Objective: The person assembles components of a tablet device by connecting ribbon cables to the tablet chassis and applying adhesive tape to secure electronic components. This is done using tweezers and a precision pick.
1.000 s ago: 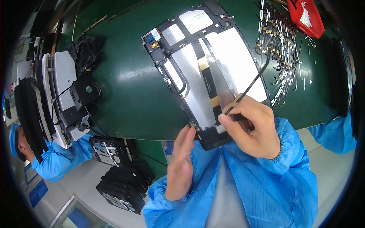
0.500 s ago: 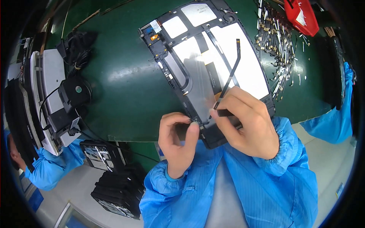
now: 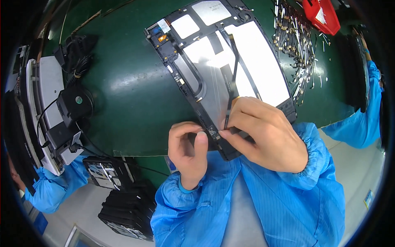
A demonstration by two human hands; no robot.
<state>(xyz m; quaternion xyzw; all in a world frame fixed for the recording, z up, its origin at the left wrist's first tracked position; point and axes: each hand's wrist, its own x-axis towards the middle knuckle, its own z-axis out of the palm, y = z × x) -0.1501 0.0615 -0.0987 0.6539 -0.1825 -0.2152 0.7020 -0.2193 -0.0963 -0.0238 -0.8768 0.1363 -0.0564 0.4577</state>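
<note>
A tablet housing (image 3: 212, 123) with large white and silver panels lies aslant on the green table, its near corner by my jacket. My right hand (image 3: 267, 133) is over its lower part, pinching a thin black flex cable (image 3: 235, 68) between thumb and fingers. The cable stands up from my fingertips across the panels; its lower end comes close to the housing's left edge. My left hand (image 3: 185, 150) is beside that edge, fingers curled and thumb raised, with a gap between them and nothing seen inside. Whether its index fingertip touches the edge cannot be made out.
Many loose flex cables (image 3: 294, 53) are heaped at the right, below a red bin (image 3: 321, 16). Black adapters with cords (image 3: 76, 101) and a pale stand (image 3: 51, 78) occupy the left. Stacked tablet housings (image 3: 125, 210) are at lower left. Blue-sleeved people (image 3: 55, 187) work at both sides.
My right hand has brought the cable's lower end nearer the housing's left edge, and the cable has swung more upright. My left thumb has drawn back from the edge. The view has shifted slightly.
</note>
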